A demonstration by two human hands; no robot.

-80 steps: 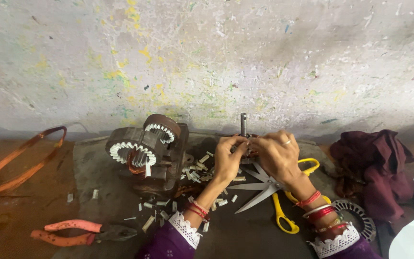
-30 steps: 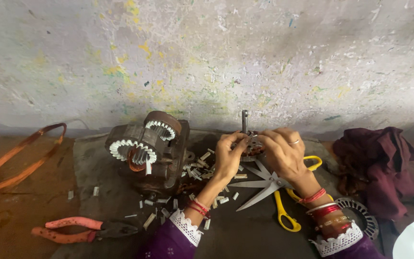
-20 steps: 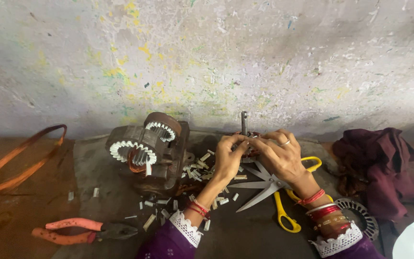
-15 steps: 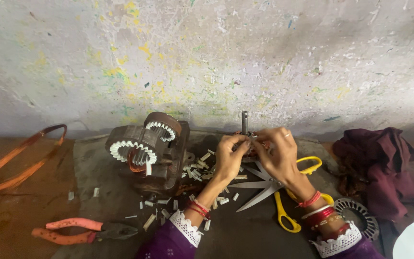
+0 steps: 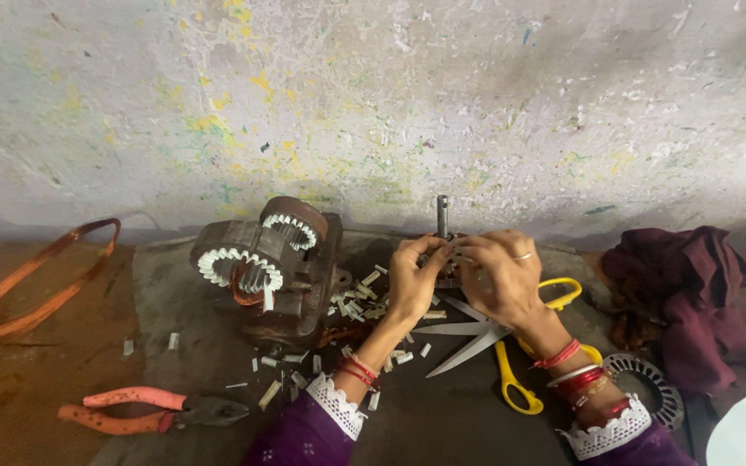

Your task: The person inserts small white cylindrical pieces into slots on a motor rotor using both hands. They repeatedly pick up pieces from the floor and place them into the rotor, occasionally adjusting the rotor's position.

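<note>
Looming behind both hands, the paint-flecked wall (image 5: 373, 95) fills the upper view, and below it a dark mat (image 5: 442, 423) carries everything in play. Off to the left of the left hand sits a stack of motor stators (image 5: 265, 267), rusty brown blocks with white toothed insulation rings; copper wire shows inside the front bore, and that's the only thing here holding anything. Far right of the right hand, a maroon cloth (image 5: 684, 293) lies bunched. Well out to the left, a loop of copper strip (image 5: 36, 285) curls on the brown floor. Just beneath the right hand, yellow-handled scissors (image 5: 494, 345) lie open, blades pointing toward the left forearm. Near the left elbow, orange-handled pliers (image 5: 144, 410) rest flat. By the right wrist, a toothed metal ring (image 5: 649, 388) lies flat, partly covered by the sleeve. White paper scraps (image 5: 364, 293) are scattered between the stators and the left hand.

Now the hands: left hand (image 5: 414, 280) and right hand (image 5: 501, 276) are drawn close together, fingertips curled in and pinching at a small rotor part (image 5: 444, 259) between them, its steel shaft (image 5: 443, 216) standing upright above the fingers. The part itself is mostly hidden by the fingers.
</note>
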